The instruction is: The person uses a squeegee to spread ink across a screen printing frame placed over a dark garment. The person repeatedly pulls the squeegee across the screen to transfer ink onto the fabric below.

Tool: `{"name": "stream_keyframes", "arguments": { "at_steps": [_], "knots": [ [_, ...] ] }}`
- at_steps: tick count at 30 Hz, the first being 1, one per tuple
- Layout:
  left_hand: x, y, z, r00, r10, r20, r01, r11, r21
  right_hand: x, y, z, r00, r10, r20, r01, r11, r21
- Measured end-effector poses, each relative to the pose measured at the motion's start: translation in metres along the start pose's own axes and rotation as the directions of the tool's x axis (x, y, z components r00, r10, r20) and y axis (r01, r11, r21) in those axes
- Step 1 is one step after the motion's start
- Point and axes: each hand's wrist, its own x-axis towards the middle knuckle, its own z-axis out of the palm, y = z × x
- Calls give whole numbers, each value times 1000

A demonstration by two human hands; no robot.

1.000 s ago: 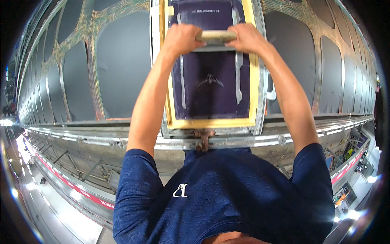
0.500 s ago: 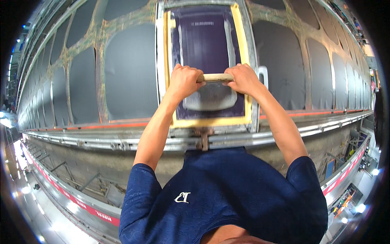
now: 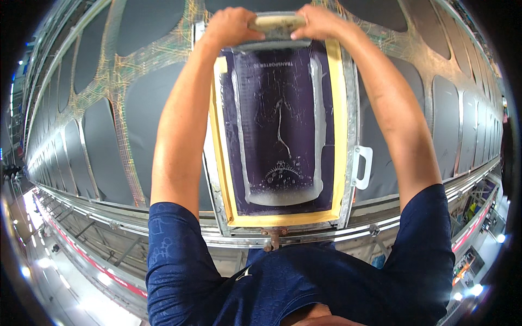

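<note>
My left hand (image 3: 231, 26) and right hand (image 3: 322, 23) wrap opposite ends of the beige wooden squeegee bar (image 3: 277, 23), at 12 o'clock on the dark-purple rectangular mesh screen (image 3: 263, 155); yellow tape (image 3: 283, 220) at 6.

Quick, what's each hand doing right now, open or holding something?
Left hand: closed, holding the left end of the pale handle.
Right hand: closed, holding its right end.

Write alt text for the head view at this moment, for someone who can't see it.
A person's left hand and right hand grip opposite ends of a pale-handled squeegee at the far end of a dark purple printing screen. Yellow tape lines the screen's sides and near edge inside a metal frame; dark panels lie on both sides.
</note>
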Motion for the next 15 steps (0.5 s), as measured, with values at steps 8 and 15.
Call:
{"name": "stream_keyframes", "arguments": {
  "at_steps": [8,15],
  "knots": [
    [-40,18,14,997,22,-76,-19,999,49,-38,-33,10,1000,-11,12,12,999,-41],
    [-186,108,42,988,42,-148,-54,995,-78,-182,-89,85,998,-13,-69,14,1000,17]
  ]
}}
